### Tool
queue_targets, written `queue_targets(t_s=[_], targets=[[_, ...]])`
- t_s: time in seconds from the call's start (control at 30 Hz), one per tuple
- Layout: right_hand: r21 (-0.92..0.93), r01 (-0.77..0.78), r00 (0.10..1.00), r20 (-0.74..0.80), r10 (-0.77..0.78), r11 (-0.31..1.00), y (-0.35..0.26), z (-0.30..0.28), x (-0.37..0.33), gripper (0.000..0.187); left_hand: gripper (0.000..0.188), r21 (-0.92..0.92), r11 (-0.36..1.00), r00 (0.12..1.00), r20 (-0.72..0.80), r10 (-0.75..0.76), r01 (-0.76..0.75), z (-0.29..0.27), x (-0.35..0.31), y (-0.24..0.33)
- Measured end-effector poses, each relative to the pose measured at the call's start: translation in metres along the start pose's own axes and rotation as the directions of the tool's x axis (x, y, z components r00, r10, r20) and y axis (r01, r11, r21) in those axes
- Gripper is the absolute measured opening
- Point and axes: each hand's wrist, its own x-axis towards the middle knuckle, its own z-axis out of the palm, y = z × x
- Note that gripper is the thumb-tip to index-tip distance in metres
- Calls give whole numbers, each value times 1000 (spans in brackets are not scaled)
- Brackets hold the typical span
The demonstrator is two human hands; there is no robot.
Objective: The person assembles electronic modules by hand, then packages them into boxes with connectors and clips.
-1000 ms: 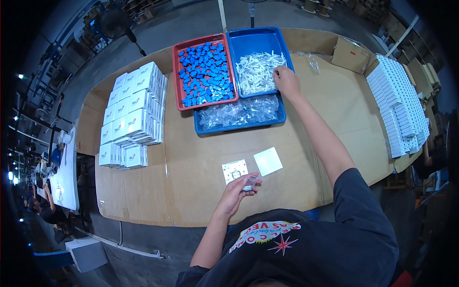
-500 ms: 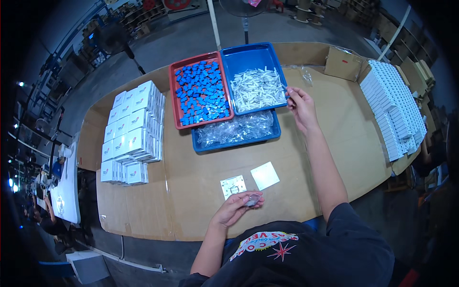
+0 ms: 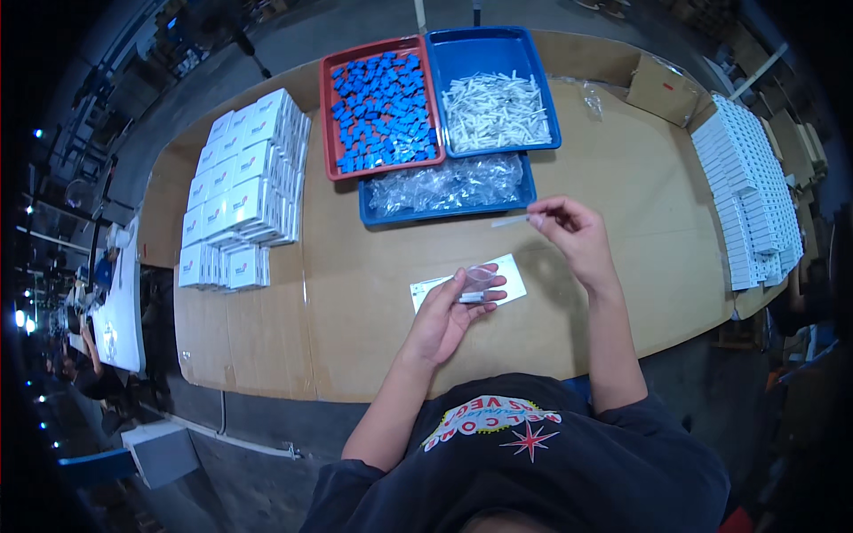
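Note:
My left hand (image 3: 442, 322) is palm up above the cardboard, its thumb and fingers round a small clear plastic bag (image 3: 481, 277). A short white piece (image 3: 471, 298) shows at the fingers under the bag; whether it lies inside the bag I cannot tell. To the right and farther away, my right hand (image 3: 576, 238) pinches a thin whitish strip (image 3: 510, 221) that points left, smeared by motion. Beneath the left hand lie a flat white square plate (image 3: 513, 273) and a second white plate (image 3: 425, 289), both partly covered by that hand.
Ahead stand a red tray (image 3: 327, 120) of blue plastic pieces, a blue tray (image 3: 549, 98) of slender white pieces, and a lower blue tray (image 3: 378, 218) of clear bags. White boxes (image 3: 242, 200) are stacked at left, white plates (image 3: 742, 191) at right. Cardboard walls (image 3: 586, 55) edge the table.
My right hand has come away from the white pieces' tray, nearer me, with the whitish strip in its fingers. My left hand has moved over the plates. The whole view has shifted.

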Motion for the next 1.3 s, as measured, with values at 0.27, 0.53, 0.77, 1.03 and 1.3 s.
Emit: queue_targets(t_s=[0.27, 0.53, 0.77, 1.03, 1.3], targets=[[-256, -7, 951, 296, 85, 967, -11, 11, -24, 9, 56, -31, 996, 996, -7, -83, 83, -7, -9, -3], [-170, 224, 764, 642, -65, 960, 3, 31, -11, 8, 46, -20, 987, 987, -28, -160, 160, -5, -14, -9], [-185, 234, 704, 709, -35, 954, 5, 36, -7, 12, 46, 13, 992, 990, -73, -121, 122, -9, -18, -7], [-223, 278, 679, 733, -27, 935, 7, 34, -2, 18, 47, 145, 989, 997, -66, 27, -17, -9, -15, -4], [-258, -69, 822, 533, 202, 964, 13, 35, -11, 12, 38, 484, 863, 979, -53, 195, -146, -9, -15, -15]])
